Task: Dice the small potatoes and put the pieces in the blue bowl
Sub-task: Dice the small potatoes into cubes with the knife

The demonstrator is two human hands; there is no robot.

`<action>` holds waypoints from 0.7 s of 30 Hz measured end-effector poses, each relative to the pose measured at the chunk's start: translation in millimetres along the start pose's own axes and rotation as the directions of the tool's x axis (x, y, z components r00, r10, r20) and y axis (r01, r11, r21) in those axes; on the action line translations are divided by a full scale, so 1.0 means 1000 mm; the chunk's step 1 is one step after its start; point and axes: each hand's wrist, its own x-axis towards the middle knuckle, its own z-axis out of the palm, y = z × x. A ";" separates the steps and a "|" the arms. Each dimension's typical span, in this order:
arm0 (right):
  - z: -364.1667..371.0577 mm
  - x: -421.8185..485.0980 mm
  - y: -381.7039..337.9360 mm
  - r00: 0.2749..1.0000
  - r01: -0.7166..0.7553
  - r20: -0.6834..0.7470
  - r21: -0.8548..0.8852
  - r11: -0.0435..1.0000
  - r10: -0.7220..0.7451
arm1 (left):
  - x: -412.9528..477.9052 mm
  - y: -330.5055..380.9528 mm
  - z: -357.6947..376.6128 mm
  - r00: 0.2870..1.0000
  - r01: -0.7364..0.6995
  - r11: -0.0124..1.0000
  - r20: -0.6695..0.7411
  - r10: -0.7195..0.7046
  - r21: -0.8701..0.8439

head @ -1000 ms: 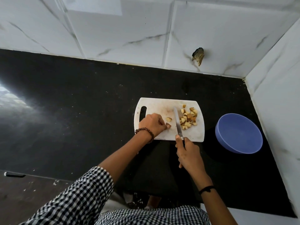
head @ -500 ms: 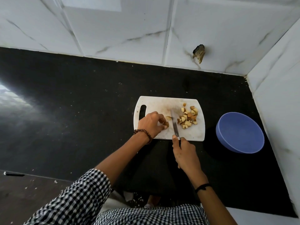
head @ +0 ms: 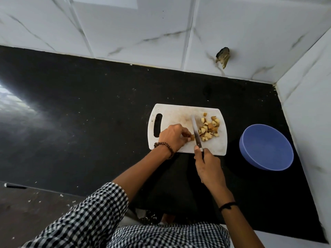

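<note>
The person stands at the black counter point(head: 89, 113) with the white cutting board point(head: 175, 113) squarely ahead. What matters now is how the last potato piece point(head: 192, 137) sits against the knife point(head: 196, 131).

The left hand point(head: 172, 138) is curled over the near left part of the board, its fingertips pinching that brown-skinned piece. The piece pokes out to the right of the fingers and lies just beside the left face of the blade. It may already be touching the blade; from here it is too small to tell.

The right hand point(head: 208, 169) is wrapped around the handle at the near edge of the board, with the thumb laid along the top. The blade runs away from the person towards the wall, its tip leaning a little left. The cutting line therefore passes just clear of the left fingertips, with little room to spare.

On the far side of the blade, to its right, lies the heap of diced pieces point(head: 210, 128), on the right part of the board.

The blue bowl point(head: 265, 145) stands on the counter to the right of the board, apart from it, and I see no potato inside. It is nearer the knife hand, so I judge the heap will have to travel rightwards once the cutting is done.
</note>
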 end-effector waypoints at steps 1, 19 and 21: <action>0.001 -0.001 0.002 1.000 -0.004 0.006 -0.011 1.000 0.004 | 0.001 0.004 0.001 1.000 -0.001 1.000 0.002 0.001 0.007; 0.001 0.004 -0.008 0.988 -0.070 0.115 -0.249 0.966 0.101 | 0.003 0.015 0.001 0.999 0.038 0.997 -0.029 -0.036 0.066; 0.000 0.004 -0.010 0.988 -0.066 0.122 -0.243 0.968 0.098 | 0.004 0.015 0.001 0.999 0.040 0.997 -0.035 -0.038 0.069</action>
